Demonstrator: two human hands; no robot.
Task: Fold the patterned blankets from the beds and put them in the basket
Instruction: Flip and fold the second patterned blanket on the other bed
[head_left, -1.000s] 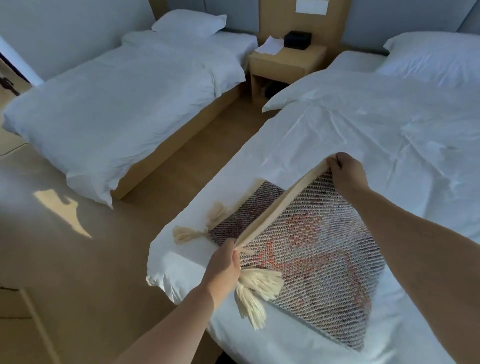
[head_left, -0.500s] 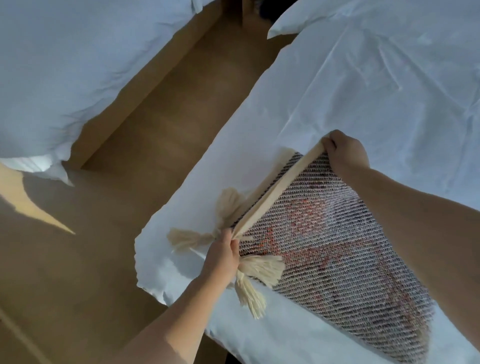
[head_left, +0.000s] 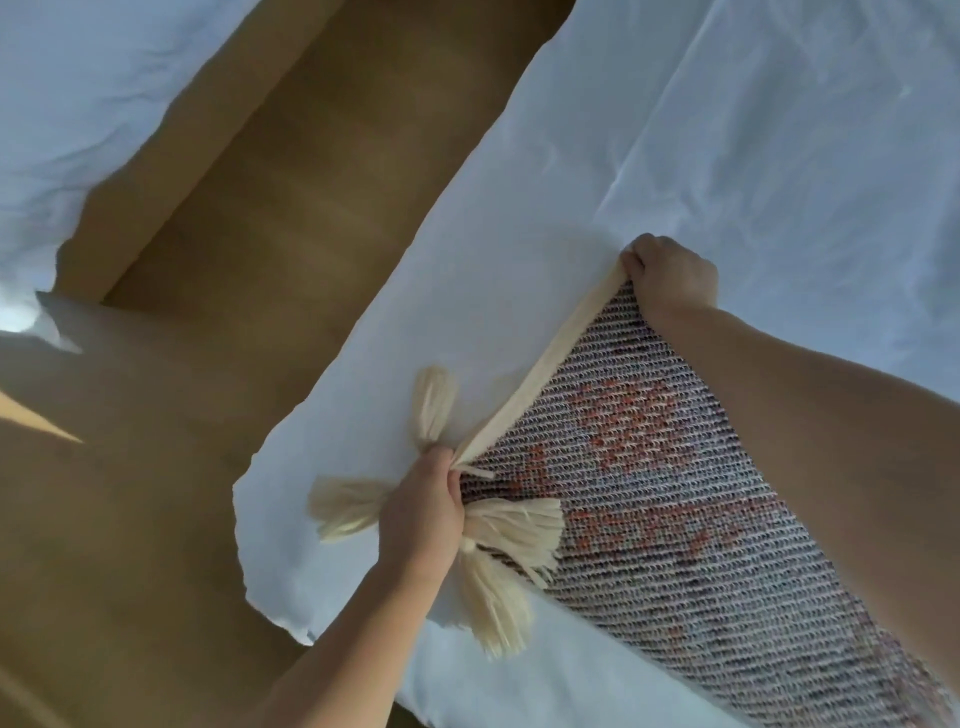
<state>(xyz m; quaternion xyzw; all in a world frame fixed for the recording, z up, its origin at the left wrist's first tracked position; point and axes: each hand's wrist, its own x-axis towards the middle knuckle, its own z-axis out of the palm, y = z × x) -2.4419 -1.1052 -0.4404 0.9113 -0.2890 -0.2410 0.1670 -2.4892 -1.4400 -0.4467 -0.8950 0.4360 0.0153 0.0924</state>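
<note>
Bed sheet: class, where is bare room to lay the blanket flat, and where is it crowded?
Free: white sheet beyond the right hand. Crowded: the corner near the left hand, covered by patterned blanket and tassels.

Left hand (head_left: 423, 512), right hand (head_left: 670, 275) pinch cream edge of patterned blanket (head_left: 675, 519) on white bed (head_left: 571, 208).

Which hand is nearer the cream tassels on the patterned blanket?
Left. The left hand grips the blanket corner right among the tassels; the right hand holds the far end of the cream border, away from them.
</note>
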